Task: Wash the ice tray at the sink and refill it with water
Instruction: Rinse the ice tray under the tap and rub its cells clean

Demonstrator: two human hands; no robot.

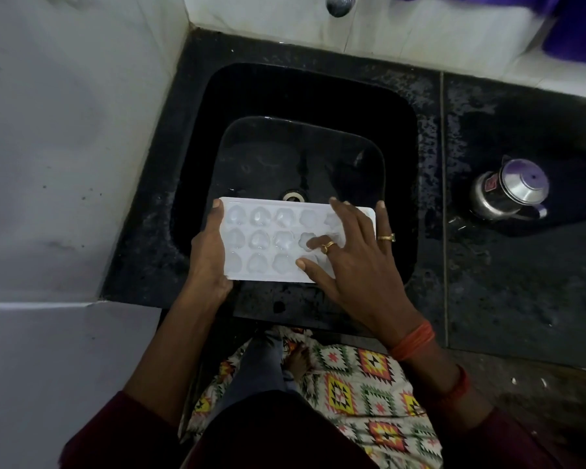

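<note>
- I see the ice tray (278,238) held level over the 6 o'clock half of the black sink (318,93), cells facing up, just on the near side of the drain (294,196).
- My left hand (210,255) grips the tray's short end at 9 o'clock, its fingers curled round that edge.
- My right hand (356,262) lies flat on the tray's 3 o'clock end; its fingers (318,242) are spread and straight, tips touching the cells, clasping nothing.
- A steel pot (511,191) stands on the wet dark bench (521,299) at 3 o'clock of the sink, well apart from the tray.
- The tap (339,3) shows at 12 o'clock.
</note>
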